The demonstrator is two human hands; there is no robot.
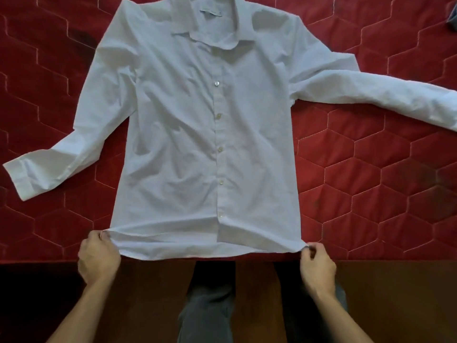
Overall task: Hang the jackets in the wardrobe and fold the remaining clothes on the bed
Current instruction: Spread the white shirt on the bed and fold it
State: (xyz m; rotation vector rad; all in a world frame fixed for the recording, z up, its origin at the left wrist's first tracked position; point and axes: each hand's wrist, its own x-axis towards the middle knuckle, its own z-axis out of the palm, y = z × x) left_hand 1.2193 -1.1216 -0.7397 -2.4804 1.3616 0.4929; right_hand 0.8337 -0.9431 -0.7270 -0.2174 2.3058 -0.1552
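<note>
We had the white shirt (185, 132) spread front-up on the red quilted bed cover (371, 181), its collar (210, 33) at the far end and its buttoned placket (218, 149) running toward us down the middle. Our left hand (99, 256) pinched the hem's left corner, fingers curled round the cloth, and our right hand (317, 266) pinched the right corner in the same way, so the hem lay stretched between them along the near edge of the bed. The sleeve on our left (49, 167) bent outward with its cuff flat on the cover; the sleeve on our right (395, 100) reached out sideways past the edge of view. A scrap of dark cloth (451, 21) lay at the far right corner; we could not tell what it was. Below the bed's edge we saw our dark trousers (210, 305) and the brown floor (148, 293).
</note>
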